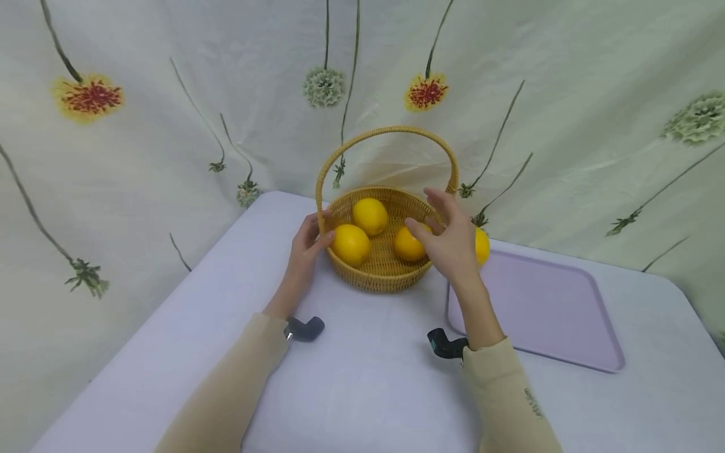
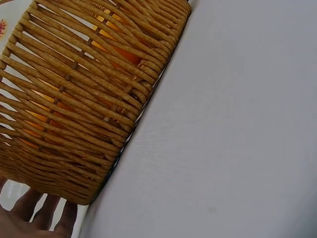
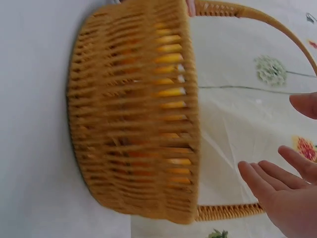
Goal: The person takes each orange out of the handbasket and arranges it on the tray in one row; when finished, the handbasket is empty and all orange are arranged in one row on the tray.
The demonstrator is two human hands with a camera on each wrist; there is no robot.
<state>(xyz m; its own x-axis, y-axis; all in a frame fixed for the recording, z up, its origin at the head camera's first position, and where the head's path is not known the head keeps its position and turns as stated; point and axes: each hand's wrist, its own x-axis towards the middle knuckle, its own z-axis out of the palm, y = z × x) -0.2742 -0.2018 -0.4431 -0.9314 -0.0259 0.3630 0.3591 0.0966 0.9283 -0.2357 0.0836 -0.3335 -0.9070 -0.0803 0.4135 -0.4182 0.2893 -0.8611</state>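
A woven wicker basket (image 1: 379, 282) with a tall arched handle (image 1: 396, 130) stands on the table. Three yellow fruits that look like lemons lie inside: one at the back (image 1: 370, 216), one at the left (image 1: 350, 245) and one at the right (image 1: 409, 245). My left hand (image 1: 306, 248) holds the basket's left side, thumb at the rim and fingers outside. Over the basket's right edge is my right hand (image 1: 453, 242), fingers and thumb spread with nothing between them; in the right wrist view this hand (image 3: 287, 188) is apart from the wicker. Another yellow fruit (image 1: 482, 246) is partly hidden behind it.
A pale purple tray (image 1: 544, 302) lies on the table to the right of the basket, beside the right forearm. Behind the table hangs a pale cloth (image 1: 272, 94) printed with flowers. A dark device (image 1: 304, 329) is strapped at each wrist.
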